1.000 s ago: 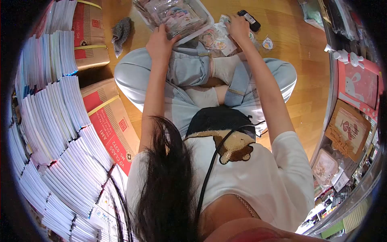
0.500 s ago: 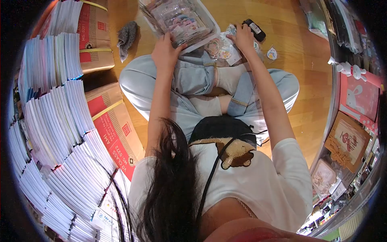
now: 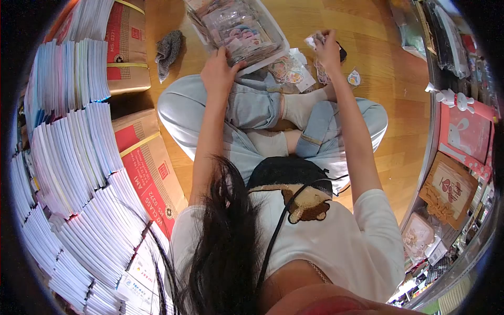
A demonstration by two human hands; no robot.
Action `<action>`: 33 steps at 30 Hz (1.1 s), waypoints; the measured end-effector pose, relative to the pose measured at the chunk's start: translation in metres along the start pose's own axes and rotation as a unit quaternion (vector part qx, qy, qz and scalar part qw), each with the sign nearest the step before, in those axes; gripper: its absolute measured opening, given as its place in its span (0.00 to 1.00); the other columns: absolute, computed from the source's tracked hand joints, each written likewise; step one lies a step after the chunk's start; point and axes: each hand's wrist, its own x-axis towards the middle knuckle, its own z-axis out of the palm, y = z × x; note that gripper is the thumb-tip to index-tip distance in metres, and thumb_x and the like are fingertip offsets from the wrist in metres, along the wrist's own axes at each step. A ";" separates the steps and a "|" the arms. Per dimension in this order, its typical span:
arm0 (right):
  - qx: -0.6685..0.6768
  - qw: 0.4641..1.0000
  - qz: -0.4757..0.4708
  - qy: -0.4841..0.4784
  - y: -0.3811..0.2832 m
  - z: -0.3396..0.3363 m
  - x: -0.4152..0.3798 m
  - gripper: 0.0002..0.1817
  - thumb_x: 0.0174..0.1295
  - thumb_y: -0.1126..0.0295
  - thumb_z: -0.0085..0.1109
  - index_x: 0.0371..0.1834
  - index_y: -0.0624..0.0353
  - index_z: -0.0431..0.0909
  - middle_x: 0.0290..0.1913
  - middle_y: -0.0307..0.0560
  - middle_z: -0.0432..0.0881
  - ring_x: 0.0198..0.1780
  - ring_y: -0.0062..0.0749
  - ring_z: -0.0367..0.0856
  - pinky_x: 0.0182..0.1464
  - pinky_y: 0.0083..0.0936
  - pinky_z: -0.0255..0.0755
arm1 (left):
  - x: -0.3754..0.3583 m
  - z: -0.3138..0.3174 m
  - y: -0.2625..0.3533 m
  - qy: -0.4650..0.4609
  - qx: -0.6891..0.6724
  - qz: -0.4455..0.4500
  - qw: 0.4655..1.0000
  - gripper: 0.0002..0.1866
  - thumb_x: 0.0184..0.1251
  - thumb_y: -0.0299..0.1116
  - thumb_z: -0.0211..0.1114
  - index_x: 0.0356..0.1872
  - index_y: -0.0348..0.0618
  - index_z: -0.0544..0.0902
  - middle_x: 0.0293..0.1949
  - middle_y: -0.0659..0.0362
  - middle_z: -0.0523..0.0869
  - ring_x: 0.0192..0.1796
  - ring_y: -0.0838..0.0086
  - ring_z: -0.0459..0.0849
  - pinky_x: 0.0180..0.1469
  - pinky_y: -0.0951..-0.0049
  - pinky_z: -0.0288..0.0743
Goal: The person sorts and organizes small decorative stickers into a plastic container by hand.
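My left hand (image 3: 219, 68) rests at the near edge of a white plastic bin (image 3: 284, 46), its thumb and fingers spread along the rim. Clear packets (image 3: 236, 26) of small items fill the bin. My right hand (image 3: 327, 51) is closed on a small clear-and-white packet (image 3: 314, 40), raised over the floor right of the bin. Beneath and between the hands lies a pile of sticker packets (image 3: 289, 71). A dark object (image 3: 342, 52) is partly hidden behind my right hand. One small packet (image 3: 354, 77) lies apart on the right.
Stacked notebooks (image 3: 73, 157) and red-brown cartons (image 3: 149, 163) line the left side. A grey cloth (image 3: 168, 51) lies on the wooden floor (image 3: 404, 105). Shelves at the right hold a pink bunny frame (image 3: 467, 131) and a wooden frame (image 3: 449, 186). My crossed legs are below the bin.
My right hand has moved slightly right and up from the pile with a packet in its fingers, now covering much of the dark object. My left hand stays at the bin's edge.
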 end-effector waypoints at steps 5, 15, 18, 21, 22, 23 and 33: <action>0.265 0.963 -0.030 -0.035 -0.013 -0.010 -0.007 0.18 0.57 0.71 0.64 0.48 0.60 0.70 0.37 0.44 0.82 0.42 0.32 0.80 0.44 0.26 0.71 | -0.001 -0.001 -0.001 -0.004 -0.002 0.000 1.000 0.25 0.47 0.52 0.71 0.37 0.43 0.77 0.35 0.55 0.82 0.40 0.57 0.81 0.37 0.60 0.73; 0.113 0.948 -0.210 -0.213 -0.115 0.011 -0.037 0.09 0.53 0.77 0.62 0.38 0.59 0.81 0.38 0.48 0.83 0.40 0.40 0.82 0.43 0.28 0.74 | -0.002 0.001 -0.004 0.011 -0.019 -0.003 1.000 0.24 0.46 0.50 0.72 0.38 0.45 0.77 0.35 0.57 0.82 0.40 0.58 0.82 0.37 0.60 0.74; 0.054 0.946 -0.258 -0.190 -0.112 0.029 -0.039 0.09 0.56 0.74 0.61 0.40 0.57 0.82 0.38 0.49 0.83 0.39 0.45 0.81 0.41 0.31 0.73 | -0.002 0.005 -0.007 0.020 -0.019 0.003 1.000 0.23 0.46 0.49 0.72 0.38 0.45 0.77 0.36 0.57 0.82 0.40 0.58 0.82 0.37 0.61 0.74; 0.051 0.940 -0.286 -0.179 -0.119 0.033 -0.039 0.09 0.57 0.74 0.60 0.41 0.57 0.82 0.37 0.50 0.83 0.38 0.45 0.82 0.39 0.32 0.73 | -0.001 0.008 -0.010 0.022 -0.015 0.004 1.000 0.23 0.45 0.49 0.72 0.37 0.45 0.77 0.36 0.58 0.82 0.40 0.59 0.82 0.37 0.61 0.74; 0.055 0.937 -0.296 -0.176 -0.122 0.031 -0.040 0.09 0.57 0.74 0.60 0.42 0.58 0.82 0.37 0.50 0.83 0.38 0.46 0.82 0.39 0.32 0.74 | 0.000 0.008 -0.010 0.021 -0.013 0.005 1.000 0.23 0.45 0.49 0.72 0.37 0.45 0.77 0.35 0.58 0.81 0.40 0.59 0.82 0.37 0.61 0.74; 0.055 0.941 -0.286 -0.170 -0.122 0.031 -0.040 0.10 0.57 0.74 0.60 0.42 0.58 0.82 0.37 0.51 0.83 0.38 0.46 0.82 0.39 0.32 0.74 | 0.000 0.007 -0.009 0.019 -0.011 0.004 1.000 0.23 0.45 0.49 0.72 0.37 0.45 0.77 0.35 0.58 0.81 0.40 0.59 0.82 0.37 0.61 0.74; -0.053 0.952 -0.256 -0.158 -0.113 0.036 -0.052 0.06 0.55 0.69 0.62 0.36 0.54 0.82 0.35 0.45 0.84 0.40 0.42 0.80 0.42 0.34 0.73 | -0.001 0.009 -0.010 0.041 -0.025 0.011 0.999 0.23 0.41 0.46 0.74 0.34 0.45 0.75 0.33 0.59 0.79 0.38 0.61 0.80 0.35 0.61 0.74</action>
